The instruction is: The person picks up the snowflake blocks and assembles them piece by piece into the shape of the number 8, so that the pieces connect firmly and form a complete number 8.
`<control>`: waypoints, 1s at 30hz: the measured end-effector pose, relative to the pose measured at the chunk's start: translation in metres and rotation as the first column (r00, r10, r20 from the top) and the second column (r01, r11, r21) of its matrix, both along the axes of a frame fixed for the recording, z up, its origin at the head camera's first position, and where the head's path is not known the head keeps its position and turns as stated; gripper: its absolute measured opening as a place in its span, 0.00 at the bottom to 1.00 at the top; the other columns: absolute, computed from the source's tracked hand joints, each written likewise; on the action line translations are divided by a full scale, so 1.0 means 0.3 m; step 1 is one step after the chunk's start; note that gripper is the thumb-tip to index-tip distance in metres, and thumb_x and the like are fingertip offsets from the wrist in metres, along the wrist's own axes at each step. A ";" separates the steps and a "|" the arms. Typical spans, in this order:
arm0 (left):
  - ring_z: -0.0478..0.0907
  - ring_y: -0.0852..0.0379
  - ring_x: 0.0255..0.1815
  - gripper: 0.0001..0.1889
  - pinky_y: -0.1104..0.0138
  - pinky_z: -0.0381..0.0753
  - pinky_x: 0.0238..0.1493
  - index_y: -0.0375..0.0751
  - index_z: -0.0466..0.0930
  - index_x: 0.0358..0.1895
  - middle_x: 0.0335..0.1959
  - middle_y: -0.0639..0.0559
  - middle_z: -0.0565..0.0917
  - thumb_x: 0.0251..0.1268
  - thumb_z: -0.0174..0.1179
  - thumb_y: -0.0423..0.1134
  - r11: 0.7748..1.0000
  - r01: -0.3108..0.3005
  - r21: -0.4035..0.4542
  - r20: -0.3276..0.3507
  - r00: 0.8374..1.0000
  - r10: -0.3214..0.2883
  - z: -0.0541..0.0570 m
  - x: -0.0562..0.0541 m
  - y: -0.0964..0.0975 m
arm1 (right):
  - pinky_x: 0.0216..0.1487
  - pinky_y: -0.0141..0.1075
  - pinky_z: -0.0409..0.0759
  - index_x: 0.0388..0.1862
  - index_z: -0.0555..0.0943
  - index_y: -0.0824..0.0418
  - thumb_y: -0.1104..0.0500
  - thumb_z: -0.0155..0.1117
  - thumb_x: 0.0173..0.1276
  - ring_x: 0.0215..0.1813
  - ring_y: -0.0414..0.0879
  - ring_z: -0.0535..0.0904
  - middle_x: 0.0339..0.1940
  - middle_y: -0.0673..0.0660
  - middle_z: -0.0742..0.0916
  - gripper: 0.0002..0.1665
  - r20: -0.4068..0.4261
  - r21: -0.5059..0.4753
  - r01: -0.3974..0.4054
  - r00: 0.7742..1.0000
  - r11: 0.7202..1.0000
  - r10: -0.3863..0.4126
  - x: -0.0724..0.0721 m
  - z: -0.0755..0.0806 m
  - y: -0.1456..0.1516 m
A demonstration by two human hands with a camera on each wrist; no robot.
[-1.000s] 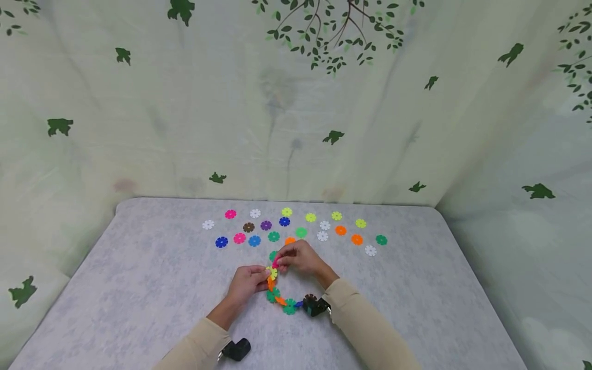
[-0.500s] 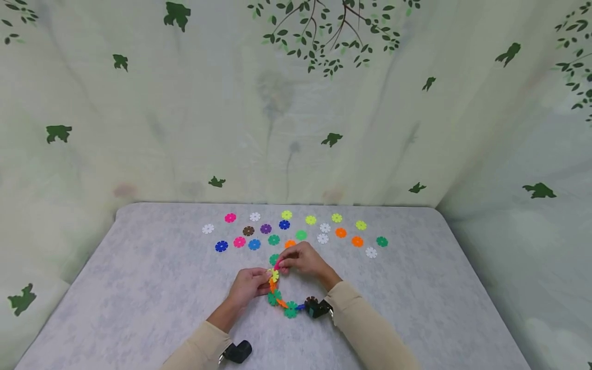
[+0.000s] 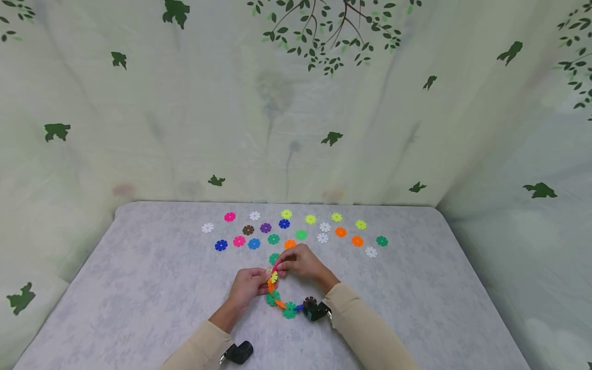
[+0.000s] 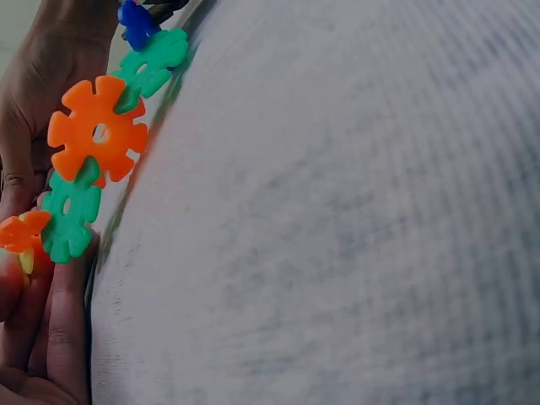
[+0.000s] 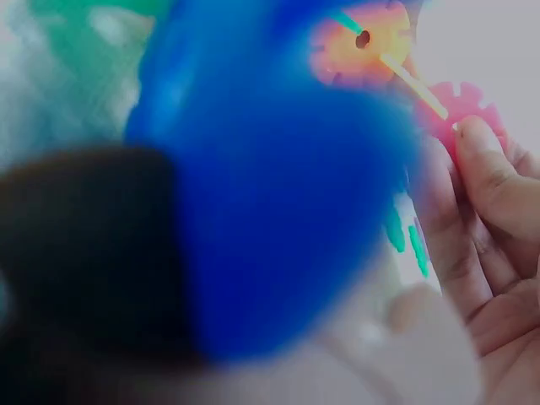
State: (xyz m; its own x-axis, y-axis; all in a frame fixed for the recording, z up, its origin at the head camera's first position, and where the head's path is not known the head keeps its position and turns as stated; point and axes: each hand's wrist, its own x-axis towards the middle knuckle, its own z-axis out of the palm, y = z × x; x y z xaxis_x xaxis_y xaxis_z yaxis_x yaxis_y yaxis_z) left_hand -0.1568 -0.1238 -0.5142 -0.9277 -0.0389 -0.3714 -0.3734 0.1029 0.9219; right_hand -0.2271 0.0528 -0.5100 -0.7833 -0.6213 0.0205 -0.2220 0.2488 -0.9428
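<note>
A curved chain of slotted flower-shaped plastic discs hangs between the hands in the head view. The left hand [image 3: 246,289] pinches it near the yellow disc [image 3: 274,277]. A pink disc [image 5: 464,105] at the chain's upper end is pinched between thumb and fingers of the right hand [image 3: 302,261]; its slots meet the edge of the yellow one. Further along come an orange disc [image 4: 97,131], green discs [image 4: 72,211] and a blurred blue disc [image 5: 270,211]. By the right wrist camera the brown disc [image 3: 310,300] is partly covered.
Loose discs of many colours lie spread across the far half of the grey table [image 3: 139,288]. A green disc [image 3: 274,258] and an orange disc [image 3: 290,244] lie just beyond the right hand. A printed cloth [image 3: 208,103] hangs behind the table.
Both hands stay nearly in place. The pink disc and the yellow disc have turned slightly, showing more edge-on now. The head view has tilted a little.
</note>
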 end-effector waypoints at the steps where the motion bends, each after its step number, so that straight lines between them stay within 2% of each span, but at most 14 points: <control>1: 0.83 0.56 0.28 0.12 0.66 0.85 0.34 0.24 0.80 0.44 0.30 0.45 0.86 0.70 0.57 0.34 1.000 -0.001 0.001 0.006 1.000 0.001 0.000 0.000 0.000 | 0.38 0.39 0.84 0.36 0.86 0.71 0.69 0.64 0.63 0.29 0.48 0.83 0.30 0.62 0.88 0.05 -0.012 0.009 -0.006 1.000 1.000 0.006 -0.001 0.001 0.001; 4: 0.83 0.57 0.28 0.13 0.66 0.85 0.35 0.24 0.80 0.45 0.30 0.46 0.86 0.70 0.57 0.35 1.000 0.002 -0.008 0.014 1.000 -0.002 0.000 0.003 0.000 | 0.42 0.32 0.81 0.34 0.87 0.67 0.69 0.66 0.62 0.33 0.40 0.80 0.32 0.57 0.88 0.04 -0.070 0.048 -0.012 0.997 0.999 0.016 -0.007 0.006 0.006; 7: 0.82 0.57 0.28 0.13 0.66 0.85 0.35 0.24 0.80 0.44 0.30 0.47 0.86 0.70 0.56 0.35 1.000 0.002 0.000 0.019 1.000 -0.002 0.000 0.004 0.001 | 0.42 0.29 0.79 0.33 0.88 0.66 0.69 0.67 0.61 0.35 0.37 0.77 0.31 0.55 0.86 0.04 -0.115 0.067 -0.017 0.993 0.998 0.024 -0.012 0.010 0.010; 12: 0.82 0.57 0.27 0.12 0.65 0.85 0.35 0.23 0.80 0.44 0.30 0.45 0.86 0.71 0.56 0.34 1.000 0.022 0.003 0.014 1.000 -0.022 0.001 -0.001 0.003 | 0.37 0.30 0.80 0.34 0.88 0.67 0.69 0.67 0.61 0.32 0.39 0.79 0.28 0.53 0.84 0.04 -0.088 0.065 -0.019 0.996 0.998 0.025 -0.016 0.016 0.017; 17: 0.83 0.55 0.30 0.16 0.63 0.85 0.38 0.24 0.78 0.50 0.32 0.44 0.86 0.73 0.53 0.37 0.992 0.117 0.043 0.041 0.992 -0.119 0.008 -0.015 -0.016 | 0.37 0.32 0.82 0.34 0.87 0.67 0.70 0.67 0.61 0.29 0.42 0.82 0.28 0.54 0.86 0.04 -0.031 0.048 -0.056 0.998 0.997 0.057 -0.024 0.026 0.034; 22: 0.82 0.55 0.31 0.25 0.62 0.85 0.40 0.27 0.76 0.56 0.35 0.47 0.84 0.72 0.54 0.48 0.966 0.252 0.057 0.064 0.965 -0.255 0.030 -0.034 -0.042 | 0.38 0.34 0.83 0.35 0.87 0.69 0.71 0.66 0.61 0.29 0.42 0.81 0.29 0.57 0.86 0.05 -0.059 0.028 -0.160 0.985 0.987 0.161 -0.035 0.044 0.038; 25: 0.82 0.55 0.31 0.29 0.62 0.85 0.39 0.29 0.77 0.56 0.37 0.47 0.84 0.68 0.57 0.53 0.950 0.310 0.040 0.059 0.948 -0.312 0.034 -0.043 -0.046 | 0.39 0.32 0.82 0.36 0.87 0.68 0.71 0.66 0.61 0.30 0.39 0.80 0.31 0.58 0.86 0.05 -0.085 0.065 -0.195 0.976 0.979 0.200 -0.039 0.056 0.035; 27: 0.83 0.55 0.32 0.29 0.62 0.85 0.39 0.29 0.78 0.55 0.37 0.48 0.84 0.66 0.59 0.54 0.943 0.330 0.033 0.056 0.942 -0.331 0.034 -0.047 -0.046 | 0.38 0.33 0.82 0.39 0.86 0.68 0.70 0.67 0.61 0.31 0.38 0.80 0.34 0.58 0.87 0.07 -0.070 0.091 -0.186 0.979 0.978 0.193 -0.040 0.066 0.035; 30: 0.84 0.53 0.33 0.27 0.62 0.85 0.39 0.28 0.79 0.52 0.35 0.46 0.86 0.66 0.59 0.52 0.941 0.330 0.072 0.055 0.941 -0.335 0.028 -0.050 -0.050 | 0.36 0.34 0.83 0.43 0.85 0.68 0.69 0.68 0.61 0.32 0.39 0.82 0.39 0.59 0.87 0.11 -0.027 0.139 -0.113 0.993 0.984 0.118 -0.051 0.079 0.049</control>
State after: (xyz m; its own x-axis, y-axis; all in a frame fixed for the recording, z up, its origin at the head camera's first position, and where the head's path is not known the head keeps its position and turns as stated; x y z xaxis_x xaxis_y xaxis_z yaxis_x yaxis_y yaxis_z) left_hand -0.1717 -0.1387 -0.5060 -0.8575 0.2922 -0.4235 -0.3871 0.1760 0.9051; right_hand -0.2425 0.0675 -0.4864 -0.7066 -0.7062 -0.0447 -0.2893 0.3459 -0.8926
